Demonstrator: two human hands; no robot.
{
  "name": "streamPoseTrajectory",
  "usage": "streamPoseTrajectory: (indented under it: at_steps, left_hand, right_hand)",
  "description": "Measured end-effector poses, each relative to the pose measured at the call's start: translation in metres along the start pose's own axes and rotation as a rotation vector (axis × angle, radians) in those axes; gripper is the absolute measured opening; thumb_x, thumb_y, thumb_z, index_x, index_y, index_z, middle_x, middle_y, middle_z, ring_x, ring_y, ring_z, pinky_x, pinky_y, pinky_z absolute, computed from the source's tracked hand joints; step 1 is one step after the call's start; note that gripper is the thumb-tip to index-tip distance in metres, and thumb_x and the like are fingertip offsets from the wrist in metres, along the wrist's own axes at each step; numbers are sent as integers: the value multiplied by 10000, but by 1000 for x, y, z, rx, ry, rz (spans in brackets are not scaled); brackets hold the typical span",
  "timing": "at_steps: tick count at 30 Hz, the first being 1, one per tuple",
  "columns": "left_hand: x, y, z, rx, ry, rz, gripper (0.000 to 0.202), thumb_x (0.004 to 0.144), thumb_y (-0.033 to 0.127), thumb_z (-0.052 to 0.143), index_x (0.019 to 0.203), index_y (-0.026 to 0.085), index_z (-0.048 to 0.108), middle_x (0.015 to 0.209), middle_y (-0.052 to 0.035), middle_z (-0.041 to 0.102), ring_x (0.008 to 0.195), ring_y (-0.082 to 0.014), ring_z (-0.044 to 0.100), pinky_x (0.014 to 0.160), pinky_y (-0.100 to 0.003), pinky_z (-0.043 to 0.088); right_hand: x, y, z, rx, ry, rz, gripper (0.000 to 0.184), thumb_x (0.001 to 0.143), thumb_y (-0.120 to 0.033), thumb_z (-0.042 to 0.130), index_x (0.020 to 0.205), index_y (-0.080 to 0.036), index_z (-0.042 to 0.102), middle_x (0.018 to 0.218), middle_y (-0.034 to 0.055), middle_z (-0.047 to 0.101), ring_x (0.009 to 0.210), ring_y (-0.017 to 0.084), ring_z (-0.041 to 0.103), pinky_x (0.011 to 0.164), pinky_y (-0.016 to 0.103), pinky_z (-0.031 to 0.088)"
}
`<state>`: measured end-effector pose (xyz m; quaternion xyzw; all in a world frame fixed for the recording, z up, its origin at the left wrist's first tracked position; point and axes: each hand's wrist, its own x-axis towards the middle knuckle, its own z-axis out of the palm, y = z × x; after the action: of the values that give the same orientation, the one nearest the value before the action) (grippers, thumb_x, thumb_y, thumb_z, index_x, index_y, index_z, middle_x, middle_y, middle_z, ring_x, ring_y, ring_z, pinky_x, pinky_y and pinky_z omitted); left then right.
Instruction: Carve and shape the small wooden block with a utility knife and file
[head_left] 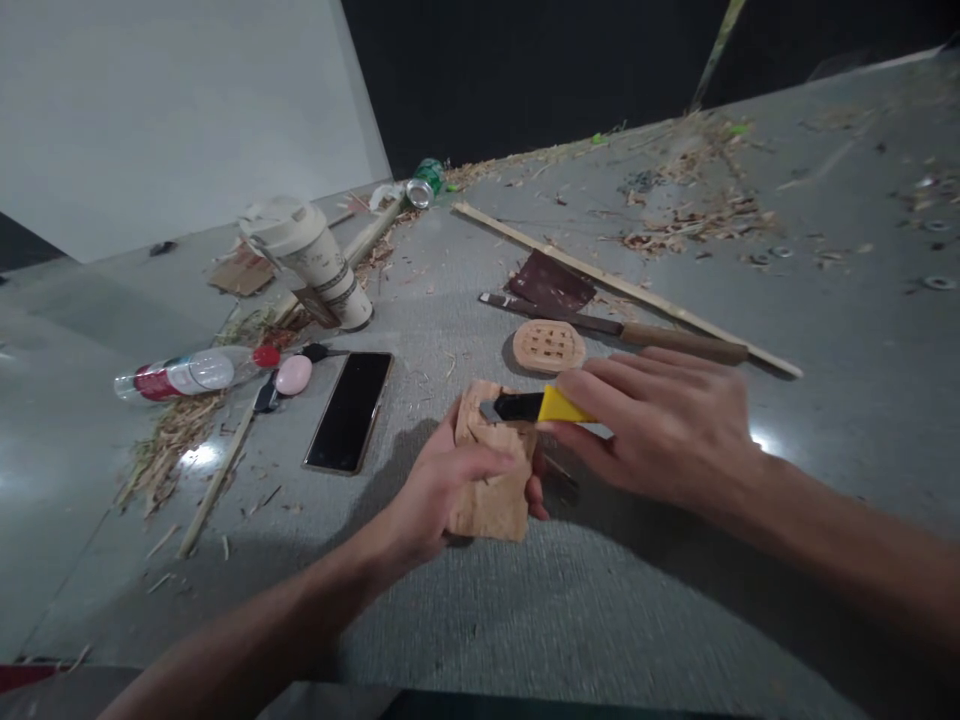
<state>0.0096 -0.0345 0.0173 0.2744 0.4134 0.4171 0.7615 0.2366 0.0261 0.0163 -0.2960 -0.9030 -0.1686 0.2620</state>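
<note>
My left hand (435, 480) is closed round a pale block of wood (491, 510), its thumb lying across the face and fingertips showing at the far side. Dark cracks or cuts mark the block's upper part. In my right hand (652, 425) is a yellow utility knife (559, 405) with a dark blade section, its tip over the upper end of the block. Whether the blade touches the wood I cannot tell. Just beyond the hands lies a rounded wooden piece (549, 346) with a grid of small square holes.
A long file (660, 338), a brown sheet (551, 280) and a thin wooden strip (622, 280) lie beyond the right hand. Leftward are a phone (349, 412), a paper cup (322, 260) and a plastic bottle (195, 373). A green can (425, 183) and wood shavings (690, 215) lie farther back.
</note>
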Motion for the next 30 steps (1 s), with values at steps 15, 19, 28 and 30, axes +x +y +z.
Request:
streamPoseTrajectory:
  at_steps: [15, 19, 28, 30]
  left_hand:
    - [4, -3, -2, -68, -64, 29, 391, 738, 259, 824, 1072, 124, 671, 858, -81, 759, 685, -212, 740, 667, -348, 644]
    - [5, -1, -3, -42, -55, 42, 401, 744, 250, 811, 1098, 129, 667, 858, -68, 757, 685, -207, 735, 680, -348, 637]
    - [-6, -40, -1, -225, -330, -229, 572, 745, 211, 833, 1184, 250, 467, 880, -35, 777, 659, -194, 742, 644, -349, 653]
    - [-5, -35, 0, -160, -255, -172, 582, 741, 202, 855, 1201, 220, 499, 914, -48, 770, 687, -194, 750, 674, -343, 649]
  right_hand:
    - [7, -4, -3, -44, 20, 37, 232, 1055, -394, 651, 911, -218, 696, 856, 42, 784, 683, 183, 655, 634, 356, 401]
    - [6, -9, -3, -48, 24, 28, 257, 1058, -408, 662, 892, -214, 692, 858, 48, 782, 686, 176, 651, 651, 355, 406]
    - [6, 58, -23, -100, 49, 572, 450, 1128, -578, 546, 984, -179, 697, 721, 60, 641, 613, 150, 526, 602, 347, 330]
    - [1, 66, -23, -73, 54, 536, 410, 1137, -517, 530, 940, -191, 679, 667, 33, 583, 578, 135, 471, 610, 352, 340]
